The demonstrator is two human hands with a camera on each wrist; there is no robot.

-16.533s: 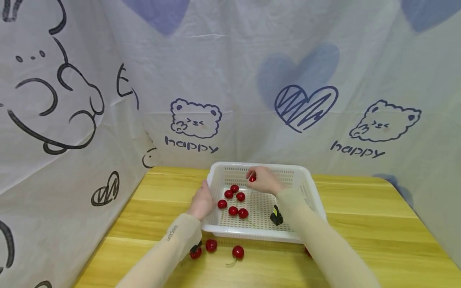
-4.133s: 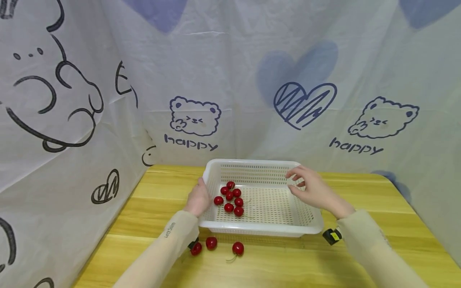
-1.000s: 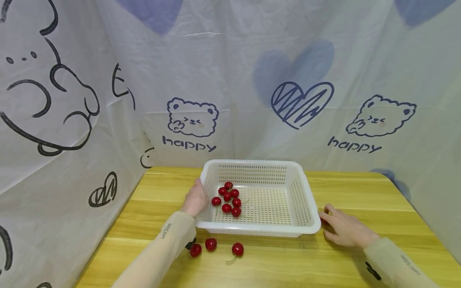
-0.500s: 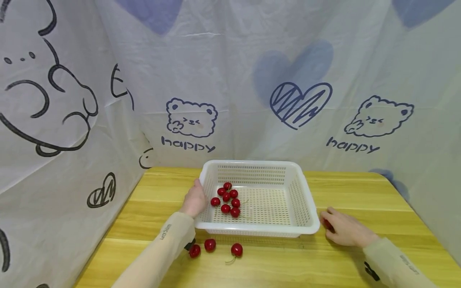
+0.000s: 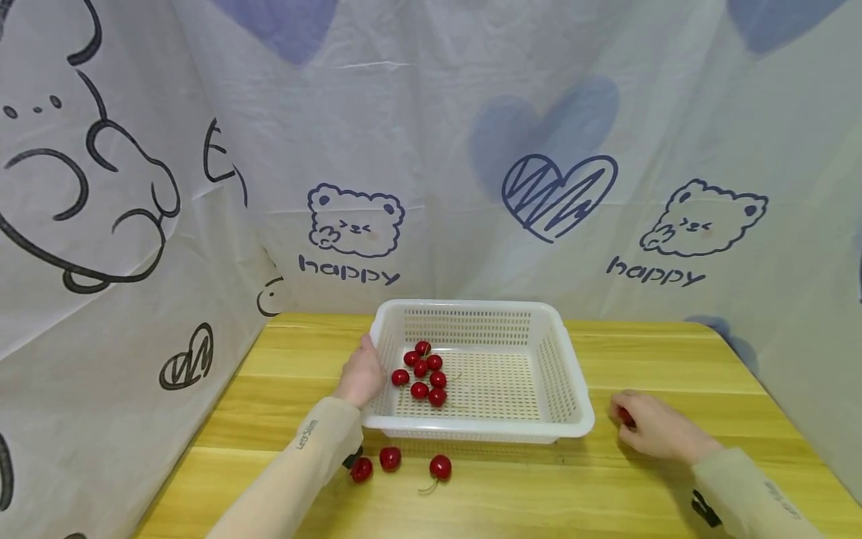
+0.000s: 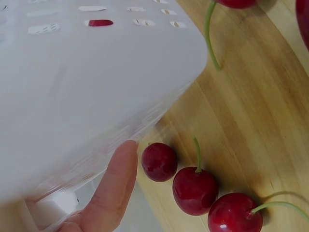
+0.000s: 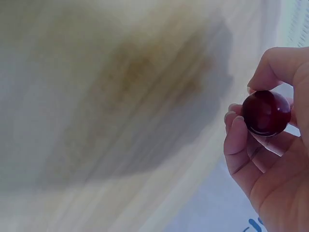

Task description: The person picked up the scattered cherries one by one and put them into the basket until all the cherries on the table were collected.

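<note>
Head view: R hand [image 5: 656, 428] pinches 1 cherry [image 7: 265, 113] btwn basket [image 5: 471, 428] & tabletop's [image 5: 673, 355] R edge; basket's R wall [image 5: 557, 378] separates it from cherry cluster [image 5: 420, 368]. L hand [image 5: 361, 374] grips basket's L side. Loose cherries [image 5: 390, 458] nr basket's front-L corner, nearest beside L sleeve [image 5: 296, 457].

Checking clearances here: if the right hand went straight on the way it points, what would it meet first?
Most likely the right side of the white basket: the right hand, holding a cherry, points that way, though its height is unclear.

Basket [image 5: 471, 428] in high head, close left-wrist views
</note>
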